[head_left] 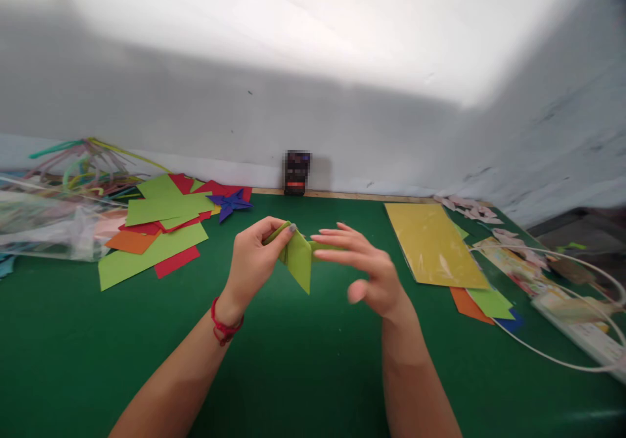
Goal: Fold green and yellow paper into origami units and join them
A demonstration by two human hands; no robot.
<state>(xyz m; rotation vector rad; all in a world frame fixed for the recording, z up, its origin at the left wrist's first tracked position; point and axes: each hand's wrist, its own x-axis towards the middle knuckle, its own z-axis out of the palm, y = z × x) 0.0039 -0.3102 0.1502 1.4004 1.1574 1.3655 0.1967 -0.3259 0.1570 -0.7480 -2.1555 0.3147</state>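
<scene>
Light-green folded paper piece (300, 262) is hanging above the green tabletop (303, 373), the left hand (252, 259) pinching its upper part, the right hand (374, 268) holding fingers wide beside it, apparently mid-folding, the next crease probably requiring both hands.

From a head-worn camera, the view was directed forward and down over the green surface (303, 373) to the wall (220, 118) behind it, with the left hand (252, 262) and right hand (375, 270) framed close, near its centre.
</scene>
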